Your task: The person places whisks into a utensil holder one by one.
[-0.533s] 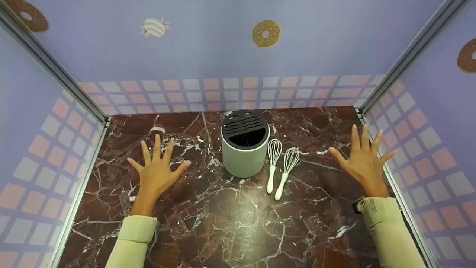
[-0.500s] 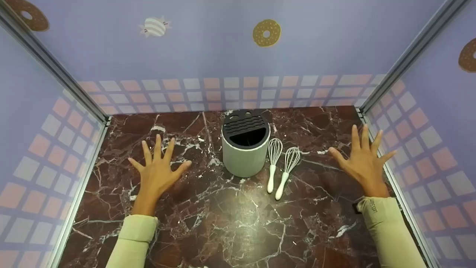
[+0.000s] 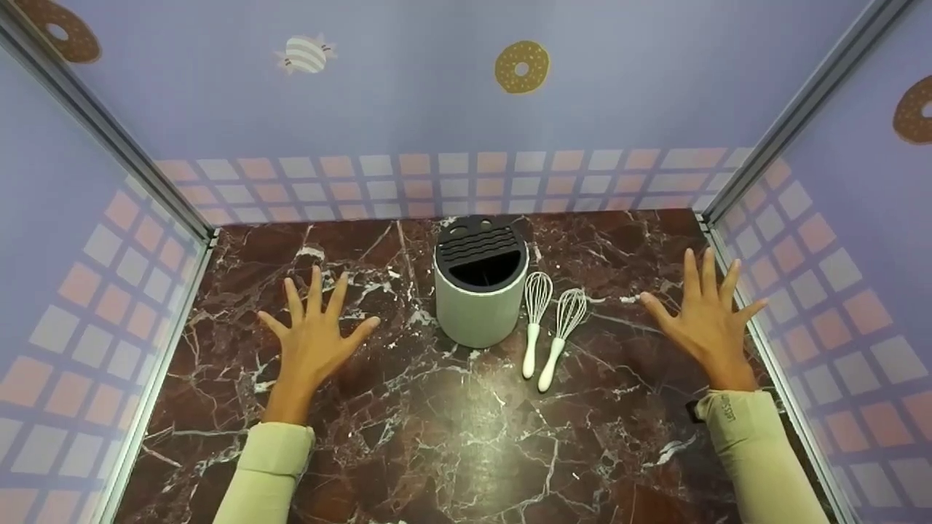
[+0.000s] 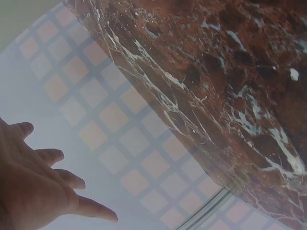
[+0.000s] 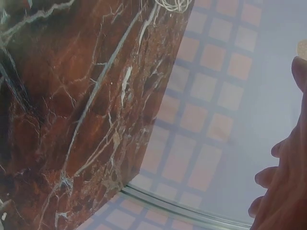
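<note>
My left hand (image 3: 313,346) is held out palm down at the left, fingers spread and straight, with nothing in it. At the right my right hand (image 3: 708,327) has the same spread pose and holds nothing. Between them stands a light grey utensil holder (image 3: 477,316) with a black slotted top that has a half-round opening at its front. Two white whisks lie just right of it: one whisk (image 3: 535,324) close beside the holder, the other whisk (image 3: 562,338) slightly further right and nearer me. Both have their handles toward me. The whisk wires (image 5: 173,4) peek in at the top of the right wrist view.
A dark red marbled tabletop (image 3: 466,437) lies under everything. A lilac back wall (image 3: 408,94) with pink and white squares stands behind it, and side panels (image 3: 837,306) with metal corner posts close it in left and right.
My left hand has shifted slightly to the right and toward me, and my right hand slightly to the left. The holder and whisks stay where they were.
</note>
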The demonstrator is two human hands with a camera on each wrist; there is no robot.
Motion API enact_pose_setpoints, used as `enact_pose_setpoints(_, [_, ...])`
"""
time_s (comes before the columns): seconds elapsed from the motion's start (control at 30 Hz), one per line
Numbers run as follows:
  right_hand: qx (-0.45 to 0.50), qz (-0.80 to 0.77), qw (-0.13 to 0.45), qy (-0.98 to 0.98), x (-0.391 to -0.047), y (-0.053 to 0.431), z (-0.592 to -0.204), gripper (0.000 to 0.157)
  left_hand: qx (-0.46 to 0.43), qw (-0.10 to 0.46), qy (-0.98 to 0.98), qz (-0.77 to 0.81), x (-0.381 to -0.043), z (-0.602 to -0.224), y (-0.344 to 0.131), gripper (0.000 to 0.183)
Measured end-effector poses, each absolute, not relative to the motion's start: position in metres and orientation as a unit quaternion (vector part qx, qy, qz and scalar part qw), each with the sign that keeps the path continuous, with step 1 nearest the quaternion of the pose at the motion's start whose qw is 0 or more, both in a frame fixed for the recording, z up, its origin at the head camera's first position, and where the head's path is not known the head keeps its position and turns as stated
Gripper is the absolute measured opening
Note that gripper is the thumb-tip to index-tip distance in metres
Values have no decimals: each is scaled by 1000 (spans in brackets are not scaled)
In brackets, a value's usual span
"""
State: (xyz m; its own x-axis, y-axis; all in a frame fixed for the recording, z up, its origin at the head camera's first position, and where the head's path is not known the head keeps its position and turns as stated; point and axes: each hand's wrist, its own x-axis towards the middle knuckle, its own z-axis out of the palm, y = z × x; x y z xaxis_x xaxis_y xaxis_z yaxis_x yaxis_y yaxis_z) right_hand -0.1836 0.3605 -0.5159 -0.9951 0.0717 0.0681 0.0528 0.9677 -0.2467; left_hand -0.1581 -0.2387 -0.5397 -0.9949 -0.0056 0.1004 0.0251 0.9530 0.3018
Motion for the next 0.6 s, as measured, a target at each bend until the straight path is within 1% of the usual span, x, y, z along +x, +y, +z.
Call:
enact_pose_setpoints(0.2, [-27, 162, 32, -986, -179, 354, -522, 102, 4, 37, -979, -198, -162, -539, -227, 92])
enact_pose_setpoints(0.37, [-31, 222, 10, -974, -174, 343, -527, 99, 16, 26, -961, -276, -169, -534, -210, 82])
enact_pose_setpoints(0.5, [-43, 282, 24, -958, -169, 331, -534, 96, 7, 51, -919, -391, -176, -528, -192, 69])
enact_pose_setpoints(0.6, [-52, 318, 45, -946, -167, 322, -541, 91, -9, 77, -887, -454, -182, -524, -178, 61])
